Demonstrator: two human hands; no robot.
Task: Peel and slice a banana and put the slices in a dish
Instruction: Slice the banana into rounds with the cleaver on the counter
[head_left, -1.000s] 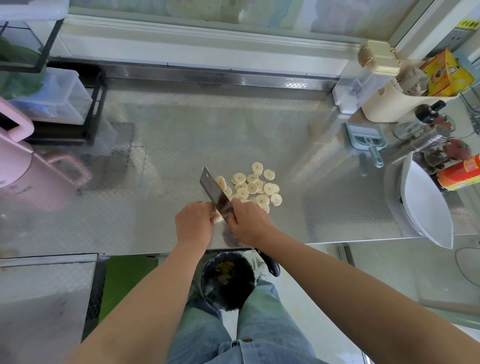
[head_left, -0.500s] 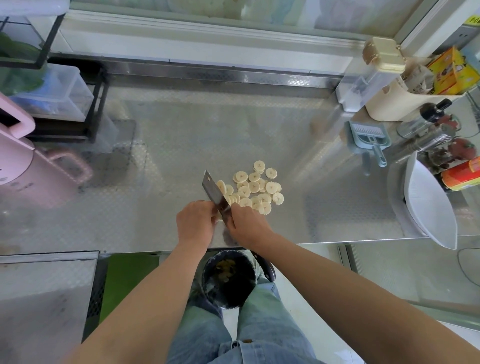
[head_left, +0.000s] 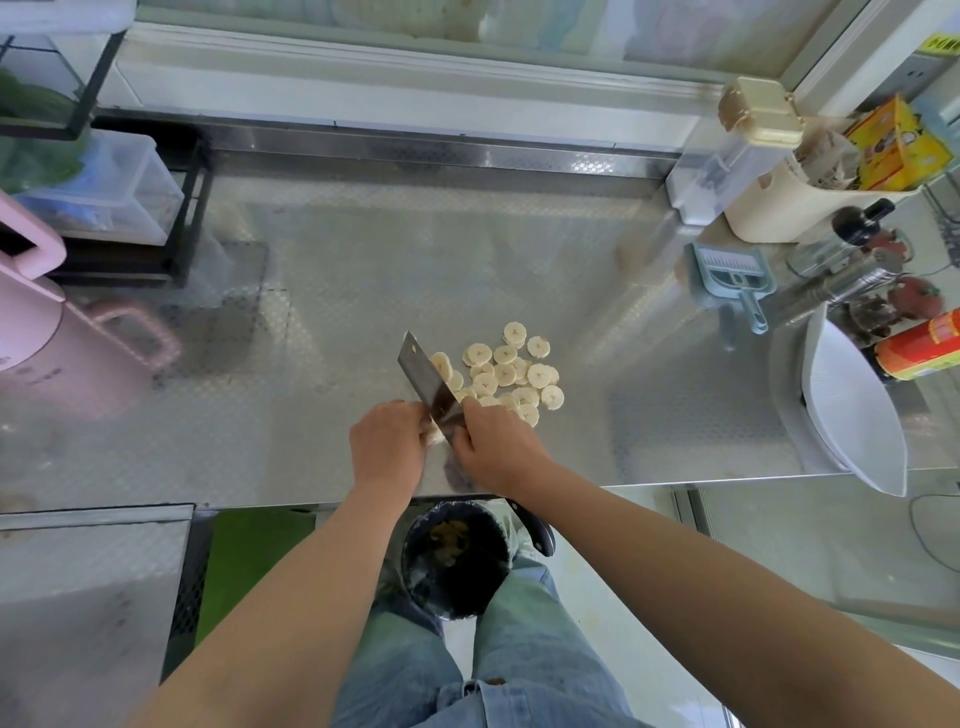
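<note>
Several pale banana slices (head_left: 511, 376) lie in a loose pile on the steel counter (head_left: 322, 322). A cleaver (head_left: 426, 382) stands on edge at the pile's left side, its blade pointing away from me. My right hand (head_left: 493, 449) grips the cleaver's handle. My left hand (head_left: 387, 441) sits just left of the blade, fingers curled round a small remaining piece of banana (head_left: 435, 434), which is mostly hidden. A white dish (head_left: 852, 410) rests at the counter's right edge, apart from both hands.
A pink kettle (head_left: 57, 332) stands at the left. A black rack with clear boxes (head_left: 119, 208) is behind it. A blue scoop (head_left: 732, 275), bottles and a cream tub (head_left: 795, 208) crowd the right. A bin (head_left: 457, 561) sits below the counter edge.
The hands and cleaver stay in nearly the same place near the front edge. The slice pile looks unchanged.
</note>
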